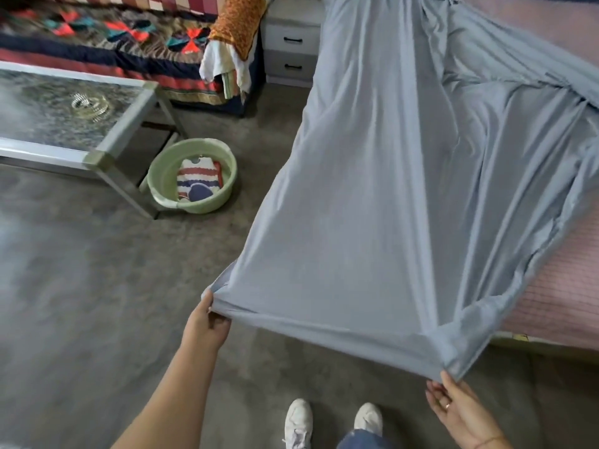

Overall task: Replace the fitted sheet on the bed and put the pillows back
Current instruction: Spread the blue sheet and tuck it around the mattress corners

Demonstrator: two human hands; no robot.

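Observation:
A grey-blue fitted sheet [382, 196] stretches from the far end of the bed toward me, lifted and taut over the floor. My left hand [207, 319] pinches its near left corner. My right hand [453, 403] grips the near right corner from below. The pink mattress [557, 286] lies bare at the right, with the sheet draped over part of it. No pillows are in view.
A glass-topped metal table [107, 137] stands at the left, with a green basin [194, 176] of cloth beside its leg. A quilt-covered sofa [113, 47] and a grey nightstand [291, 50] stand at the back. My white shoes [334, 422] are on grey floor.

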